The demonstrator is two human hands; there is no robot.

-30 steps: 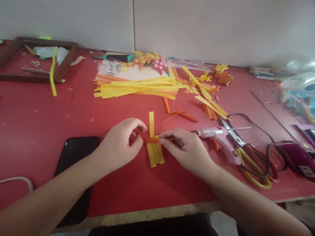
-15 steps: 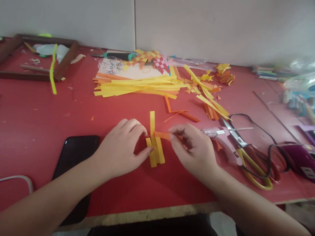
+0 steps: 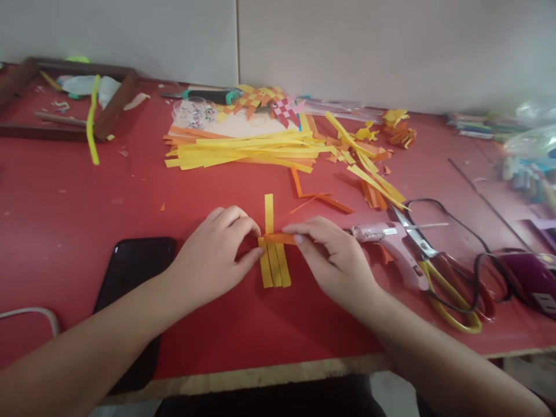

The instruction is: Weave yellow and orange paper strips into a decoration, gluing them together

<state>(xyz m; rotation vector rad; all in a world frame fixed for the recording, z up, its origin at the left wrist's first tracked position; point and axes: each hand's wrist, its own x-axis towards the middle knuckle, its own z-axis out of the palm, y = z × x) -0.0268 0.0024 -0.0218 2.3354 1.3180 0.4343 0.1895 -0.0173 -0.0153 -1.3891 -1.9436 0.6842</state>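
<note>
Three yellow paper strips point(image 3: 275, 269) lie side by side on the red table, and the middle one reaches farther back than the others. Across them runs an orange paper strip point(image 3: 278, 238), its left end near the top of the left yellow strip. My right hand point(image 3: 336, 252) pinches this orange strip between thumb and fingers at its right part. At the left edge of the yellow strips, my left hand point(image 3: 221, 246) has its thumb and curled fingertips closed on the left strip. The fingers partly hide where the strips meet.
A black phone point(image 3: 134, 266) lies beside my left forearm. To the right are a pink glue gun point(image 3: 397, 249), scissors point(image 3: 452, 295) and a dark cable. Behind lie a pile of yellow and orange strips point(image 3: 243, 152), woven paper fish point(image 3: 285, 110) and a wooden frame point(image 3: 117, 107).
My right hand has moved left, carrying the orange strip across the yellow ones. The left and right yellow strips now lie closer against the middle one. My left hand has shifted slightly.
</note>
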